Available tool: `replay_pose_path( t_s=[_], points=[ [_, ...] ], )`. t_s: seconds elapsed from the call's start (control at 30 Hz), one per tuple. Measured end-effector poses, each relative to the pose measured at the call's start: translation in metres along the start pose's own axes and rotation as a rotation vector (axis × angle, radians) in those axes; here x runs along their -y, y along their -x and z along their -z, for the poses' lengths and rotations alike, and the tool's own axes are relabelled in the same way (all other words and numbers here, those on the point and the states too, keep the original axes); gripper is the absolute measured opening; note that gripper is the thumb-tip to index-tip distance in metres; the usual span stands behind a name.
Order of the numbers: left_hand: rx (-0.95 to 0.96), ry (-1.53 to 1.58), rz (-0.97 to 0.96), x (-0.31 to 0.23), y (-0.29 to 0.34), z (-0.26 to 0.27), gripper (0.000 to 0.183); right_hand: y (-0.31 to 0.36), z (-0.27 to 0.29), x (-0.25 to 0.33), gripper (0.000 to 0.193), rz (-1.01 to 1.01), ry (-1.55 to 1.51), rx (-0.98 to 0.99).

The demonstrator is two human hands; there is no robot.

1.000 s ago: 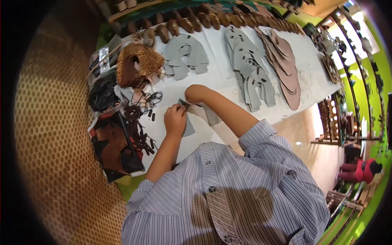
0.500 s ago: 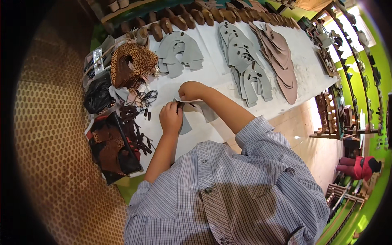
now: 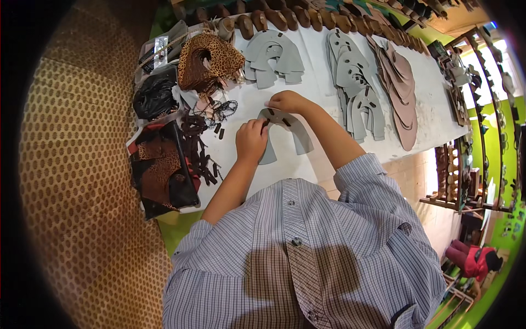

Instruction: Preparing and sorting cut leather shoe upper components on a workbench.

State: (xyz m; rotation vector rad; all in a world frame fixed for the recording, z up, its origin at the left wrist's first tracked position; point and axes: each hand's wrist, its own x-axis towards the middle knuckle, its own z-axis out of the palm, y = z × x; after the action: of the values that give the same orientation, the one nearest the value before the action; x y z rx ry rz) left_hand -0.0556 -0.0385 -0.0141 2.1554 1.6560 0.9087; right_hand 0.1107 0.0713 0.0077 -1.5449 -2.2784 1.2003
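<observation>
A grey, arch-shaped shoe upper with small dark strips near its top lies on the white tabletop in front of me. My left hand is closed on its left side, the fingertips beside one dark strip. At the top edge of the same piece, my right hand has its fingers curled in a pinch. What sits between the right fingertips is too small to make out clearly. Left of my left hand lie loose dark brown strips, several of them scattered or clumped.
Stacked grey uppers and overlapping grey uppers lie beyond my hands, with pinkish-brown pieces farther right. Leopard-print pieces and a black bag crowd the left. Brown shoe lasts line the back. A person is at right.
The grey upper, folded up between my hands before, now lies spread flat with its dark strips showing. My right hand stays at its top edge. The whole view has shifted.
</observation>
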Motion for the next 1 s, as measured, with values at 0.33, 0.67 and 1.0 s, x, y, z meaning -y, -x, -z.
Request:
replay_pose_path(
  t_s=[0.33, 0.67, 1.0],
  points=[
    [-0.025, 0.023, -0.003, -0.001, -0.003, -0.001, 0.013, 0.009, 0.008, 0.005, 0.046, -0.013, 0.036, 0.235],
    [-0.02, 0.059, 0.101, -0.004, -0.01, -0.003, 0.01, 0.003, 0.0, -0.004, 0.043, -0.014, 0.094, 0.137],
    [-0.003, 0.117, 0.147, 0.002, -0.006, 0.002, 0.026, 0.056, -0.027, 0.005, 0.028, 0.112, 0.271, -0.597]
  ],
)
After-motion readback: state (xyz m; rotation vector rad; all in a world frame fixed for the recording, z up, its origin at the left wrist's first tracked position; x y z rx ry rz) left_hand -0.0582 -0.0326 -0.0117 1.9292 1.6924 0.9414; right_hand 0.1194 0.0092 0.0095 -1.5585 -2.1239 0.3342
